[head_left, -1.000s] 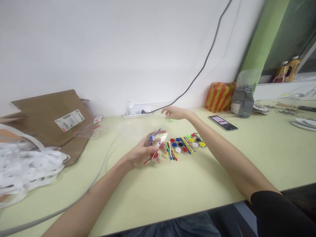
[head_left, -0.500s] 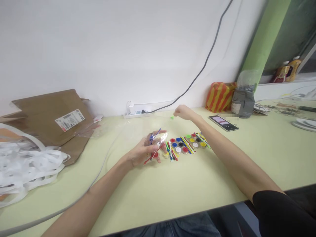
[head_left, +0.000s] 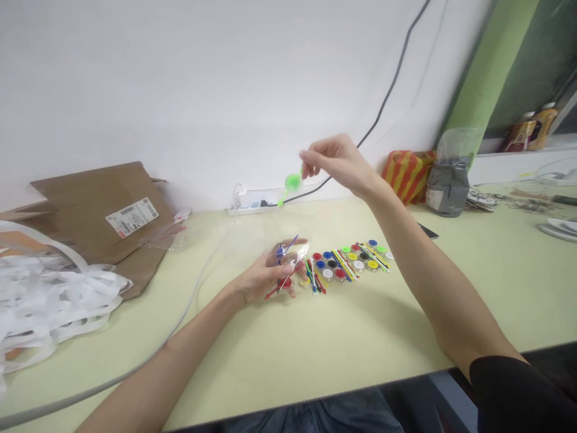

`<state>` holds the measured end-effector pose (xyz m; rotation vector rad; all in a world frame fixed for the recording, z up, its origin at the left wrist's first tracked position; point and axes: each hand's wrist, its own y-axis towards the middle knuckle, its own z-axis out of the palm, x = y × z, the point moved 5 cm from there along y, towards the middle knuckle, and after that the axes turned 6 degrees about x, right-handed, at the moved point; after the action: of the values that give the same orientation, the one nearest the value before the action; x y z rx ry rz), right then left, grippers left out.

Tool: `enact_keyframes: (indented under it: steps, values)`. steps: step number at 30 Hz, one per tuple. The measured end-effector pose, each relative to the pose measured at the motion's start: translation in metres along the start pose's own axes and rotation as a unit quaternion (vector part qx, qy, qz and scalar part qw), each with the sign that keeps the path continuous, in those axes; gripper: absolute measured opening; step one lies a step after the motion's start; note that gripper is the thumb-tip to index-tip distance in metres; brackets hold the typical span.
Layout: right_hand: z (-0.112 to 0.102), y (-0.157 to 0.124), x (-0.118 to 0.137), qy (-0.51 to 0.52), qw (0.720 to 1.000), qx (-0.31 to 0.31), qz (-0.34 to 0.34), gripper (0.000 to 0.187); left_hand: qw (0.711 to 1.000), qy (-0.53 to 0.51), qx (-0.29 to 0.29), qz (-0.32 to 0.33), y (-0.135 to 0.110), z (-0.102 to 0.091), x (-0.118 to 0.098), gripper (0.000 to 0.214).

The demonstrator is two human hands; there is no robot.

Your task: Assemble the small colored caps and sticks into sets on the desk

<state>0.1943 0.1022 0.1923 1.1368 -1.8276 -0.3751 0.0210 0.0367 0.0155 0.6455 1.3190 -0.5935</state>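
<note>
My right hand (head_left: 331, 159) is raised over the back of the table, its fingers pinching one end of a bright green arrow spinner (head_left: 293, 182) with a round middle, slightly blurred. Down at the table, my left hand (head_left: 268, 276) is closed around a crinkled clear plastic bag (head_left: 298, 252). Blue, red and white arrow pieces show in and around that bag; some are hidden by the fingers. To its right lie round discs (head_left: 339, 274) in several colours, alternating with bundles of thin coloured arrows (head_left: 346, 264) along a slanting strip.
A flattened brown cardboard package (head_left: 90, 222) and a heap of white strips (head_left: 58, 300) lie at the left. A power strip (head_left: 252, 207) stands against the wall, with a dark cable. At the right are a striped bag (head_left: 406, 174), a grey bag (head_left: 447, 186) and a partly hidden phone (head_left: 428, 231).
My right hand has risen from near the tabletop, lifting the green spinner, which now shows much more fully. My left hand stays in nearly the same place with the plastic bag.
</note>
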Motion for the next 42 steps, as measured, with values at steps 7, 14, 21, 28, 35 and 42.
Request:
enact_keyframes:
  steps: [7, 14, 21, 28, 35, 42]
  values:
    - [0.048, -0.005, 0.008, -0.027, 0.960, 0.276, 0.024, 0.023, 1.000, -0.013, 0.006, 0.005, 0.000, 0.002, -0.003, 0.075]
    - [0.059, 0.001, 0.006, -0.069, 0.964, 0.255, 0.026, 0.019, 1.000, -0.012, 0.025, 0.004, 0.001, -0.001, 0.002, 0.081]
    - [0.072, -0.006, 0.009, 0.019, 0.942, 0.333, 0.034, 0.017, 1.000, 0.007, 0.014, 0.018, 0.002, 0.004, -0.004, 0.082]
    - [0.082, -0.018, 0.006, 0.034, 0.903, 0.421, 0.082, 0.024, 0.999, 0.029, -0.006, 0.015, 0.002, -0.001, -0.002, 0.070]
    - [0.062, -0.009, 0.009, -0.037, 0.932, 0.360, -0.008, 0.012, 1.000, 0.009, -0.004, 0.029, 0.000, 0.003, -0.010, 0.075]
    - [0.051, 0.000, 0.021, -0.102, 0.974, 0.194, -0.053, 0.010, 0.993, 0.027, -0.087, 0.068, 0.002, -0.006, -0.013, 0.051]
